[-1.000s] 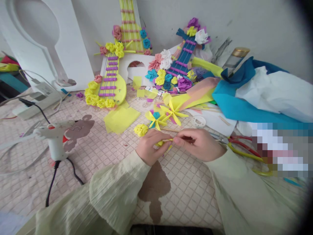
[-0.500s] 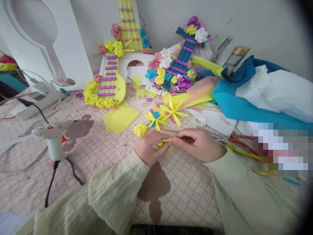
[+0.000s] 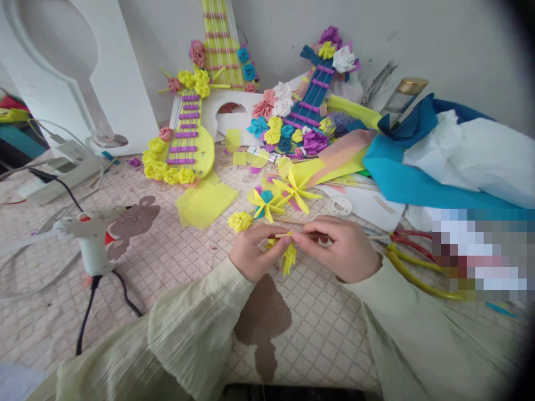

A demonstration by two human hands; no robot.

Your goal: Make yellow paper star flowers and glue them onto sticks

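My left hand (image 3: 256,252) and my right hand (image 3: 349,248) meet above the patterned tabletop, fingertips pinched together. Between them runs a thin wooden stick (image 3: 378,238), whose far end pokes out past my right hand. A strip of yellow crepe paper (image 3: 288,259) is pinched where the fingertips meet, and its folded, frilled part hangs below them. Fingers hide how the paper sits on the stick. Just beyond my left hand lies a yellow paper rose (image 3: 239,221). Two star-shaped yellow paper flowers (image 3: 297,190) rest farther back.
A white glue gun (image 3: 94,239) with cords stands at the left. Flower-decorated toy guitars (image 3: 190,142) lean at the back. Yellow paper sheets (image 3: 204,201) lie mid-table. Blue fabric-like sheeting (image 3: 401,178) and red-and-yellow-handled pliers (image 3: 412,257) are at the right.
The yellow crepe paper now hangs lower and shows more beneath my fingertips. My right hand has shifted slightly left, and more of the stick shows past it.
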